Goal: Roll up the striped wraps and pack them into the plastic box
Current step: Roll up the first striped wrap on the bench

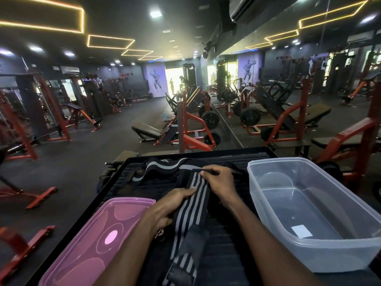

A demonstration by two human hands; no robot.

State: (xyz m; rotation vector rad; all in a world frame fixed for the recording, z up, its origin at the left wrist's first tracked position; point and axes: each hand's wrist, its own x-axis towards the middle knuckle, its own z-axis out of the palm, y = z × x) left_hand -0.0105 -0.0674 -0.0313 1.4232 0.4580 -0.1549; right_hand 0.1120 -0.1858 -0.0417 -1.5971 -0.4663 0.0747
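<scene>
while striped wrap [194, 205] is lying lengthwise on desk [115, 182], right hand [219, 180] is pinching its far end, left hand [165, 209] gripping its edge. looking soft, floppy, light; best starting roll from far end. second wrap [156, 165] lying beyond. plastic box [315, 250] sitting empty at right.

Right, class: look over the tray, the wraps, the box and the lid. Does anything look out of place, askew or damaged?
Nothing looks damaged or spilled. The second striped wrap lies loose and twisted at the tray's far edge, not yet rolled. The plastic box holds no wraps, and its pink lid lies off to the left.
</scene>
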